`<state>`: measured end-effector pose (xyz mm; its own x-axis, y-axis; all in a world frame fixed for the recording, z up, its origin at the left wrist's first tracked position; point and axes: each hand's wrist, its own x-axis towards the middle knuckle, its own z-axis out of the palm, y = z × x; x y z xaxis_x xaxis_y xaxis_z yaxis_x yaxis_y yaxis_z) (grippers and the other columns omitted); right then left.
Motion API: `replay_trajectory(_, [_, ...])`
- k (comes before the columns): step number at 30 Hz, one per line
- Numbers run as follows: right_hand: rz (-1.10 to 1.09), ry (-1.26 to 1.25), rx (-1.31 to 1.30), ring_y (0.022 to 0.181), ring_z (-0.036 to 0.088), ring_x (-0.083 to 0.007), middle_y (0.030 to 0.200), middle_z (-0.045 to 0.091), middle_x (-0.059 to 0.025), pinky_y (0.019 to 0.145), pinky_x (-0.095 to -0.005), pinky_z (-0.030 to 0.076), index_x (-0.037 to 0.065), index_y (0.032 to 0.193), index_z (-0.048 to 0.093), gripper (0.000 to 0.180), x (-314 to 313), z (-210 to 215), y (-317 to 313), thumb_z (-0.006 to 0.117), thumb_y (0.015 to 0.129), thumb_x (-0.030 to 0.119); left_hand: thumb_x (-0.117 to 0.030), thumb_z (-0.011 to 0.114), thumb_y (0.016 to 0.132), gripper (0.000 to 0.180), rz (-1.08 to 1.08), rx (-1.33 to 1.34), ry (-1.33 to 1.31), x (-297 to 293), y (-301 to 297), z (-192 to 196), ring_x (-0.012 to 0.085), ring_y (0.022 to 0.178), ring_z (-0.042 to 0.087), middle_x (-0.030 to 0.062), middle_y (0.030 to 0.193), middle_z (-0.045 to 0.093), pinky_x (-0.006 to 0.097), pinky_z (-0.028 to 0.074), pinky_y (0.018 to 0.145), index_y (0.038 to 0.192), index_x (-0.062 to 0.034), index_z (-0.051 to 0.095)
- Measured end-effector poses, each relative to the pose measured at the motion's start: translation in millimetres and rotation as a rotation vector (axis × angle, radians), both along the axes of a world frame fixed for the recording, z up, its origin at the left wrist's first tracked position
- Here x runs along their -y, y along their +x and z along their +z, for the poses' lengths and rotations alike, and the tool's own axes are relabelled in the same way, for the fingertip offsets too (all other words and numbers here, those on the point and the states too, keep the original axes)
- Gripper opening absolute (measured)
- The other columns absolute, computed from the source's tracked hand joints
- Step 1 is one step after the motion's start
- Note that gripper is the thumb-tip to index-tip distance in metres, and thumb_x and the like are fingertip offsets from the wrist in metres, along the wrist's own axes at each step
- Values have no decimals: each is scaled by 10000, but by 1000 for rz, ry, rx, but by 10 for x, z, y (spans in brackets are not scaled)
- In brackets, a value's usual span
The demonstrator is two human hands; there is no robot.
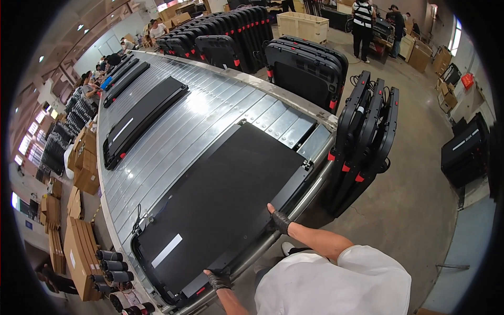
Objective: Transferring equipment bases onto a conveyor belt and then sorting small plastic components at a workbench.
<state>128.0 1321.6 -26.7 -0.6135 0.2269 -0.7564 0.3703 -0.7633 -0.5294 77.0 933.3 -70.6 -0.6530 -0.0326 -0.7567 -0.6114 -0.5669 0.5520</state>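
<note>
A large black treadmill deck (226, 184) lies flat on the metal slat conveyor (173, 136), with a white label strip near its left end. Its near long edge faces me. My left hand (218, 279), in a dark fingerless glove, grips that edge close to the left end, thumb on top and the other fingers hidden. Farther right along the same edge, my right hand (280, 219), gloved alike, holds on with its thumb over the top. A loose cable (137, 220) shows at the deck's far left corner. Red parts mark the frame near my left hand.
Another treadmill (144, 118) sits farther up the conveyor. Folded black treadmills (362, 136) stand on the floor just right of the conveyor's end, with more (304, 68) behind. Dark motors (113, 270) and cardboard boxes (79, 257) are at the left. Several people are in the background.
</note>
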Motion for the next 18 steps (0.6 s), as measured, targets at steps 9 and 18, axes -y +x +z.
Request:
replay_trajectory(9, [-171,86,-27,1122,552,-279,1265,559,-165,940,-373,459,-25,1326,466,796,54,214,76,696,815,539,-683,592,803,793,120,-3,170,40,69,-7,349,1274,399,81,1458,386,622,367,1001,1376,-165,412])
replay_trajectory(18, [-176,-41,-111,1171,527,-317,1353,494,-146,933,-436,485,24,1392,387,798,33,-59,142,706,830,492,-618,627,809,720,109,6,278,66,-56,168,370,1206,480,106,1355,496,606,444,951,1327,-139,485])
